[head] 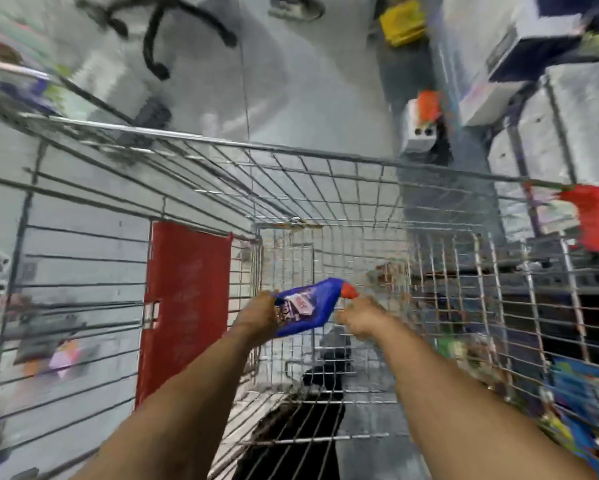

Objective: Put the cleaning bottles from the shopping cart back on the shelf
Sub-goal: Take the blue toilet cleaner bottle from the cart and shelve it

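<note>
A blue cleaning bottle [306, 306] with a red cap and a pale label lies tilted deep inside the wire shopping cart [291, 148]. My left hand [256, 315] grips its lower end. My right hand [358, 318] is at its neck, just under the red cap, fingers curled; the view is blurred, so its exact hold is unclear. Both forearms reach down into the basket. No other bottle shows in the cart.
A red plastic flap [187, 299] hangs on the cart's left wall and a red handle piece [598, 216] at its right rim. Colourful packages [582, 403] fill shelving at right. An office chair base [159, 32] and a yellow container [402, 22] stand on the floor ahead.
</note>
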Demonstrator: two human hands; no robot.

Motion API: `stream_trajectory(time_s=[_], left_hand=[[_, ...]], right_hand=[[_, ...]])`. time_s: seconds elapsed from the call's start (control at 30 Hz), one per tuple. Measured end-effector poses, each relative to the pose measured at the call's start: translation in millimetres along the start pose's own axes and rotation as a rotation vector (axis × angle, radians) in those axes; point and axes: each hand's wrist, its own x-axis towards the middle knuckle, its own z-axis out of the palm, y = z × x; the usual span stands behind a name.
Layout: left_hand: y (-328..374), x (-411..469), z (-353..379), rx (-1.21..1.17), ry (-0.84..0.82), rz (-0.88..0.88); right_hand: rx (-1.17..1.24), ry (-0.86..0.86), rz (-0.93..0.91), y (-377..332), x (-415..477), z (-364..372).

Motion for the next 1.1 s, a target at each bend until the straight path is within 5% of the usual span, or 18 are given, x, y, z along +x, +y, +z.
stream_trajectory(time_s=[0.1,0.37,0.5,0.73,1.1], left_hand=[[-5.7,27.2,-0.2,0.125,-0.060,0.132],[-8.4,71.7,-7.2,0.304,-0.251,0.146],[-7.6,65.1,-4.2,0.319,-0.270,0.130],[37.4,23.4,-20.4,0.000,-0.252,0.241],[192.4,-135.9,-38.6,-0.194,-0.162,0.807]], right_hand=[[0.414,0.048,0.143,0.5,26.1,33.8],[0.560,0.287,0.172,8.3,53.4,72.9],[0.462,0.270,0.088,13.6,46.6,63.2],[0.477,0.334,-0.121,22.9,-1.6,-7.4],[0.750,0.848,-0.609,65.1,-231.5,-91.1]])
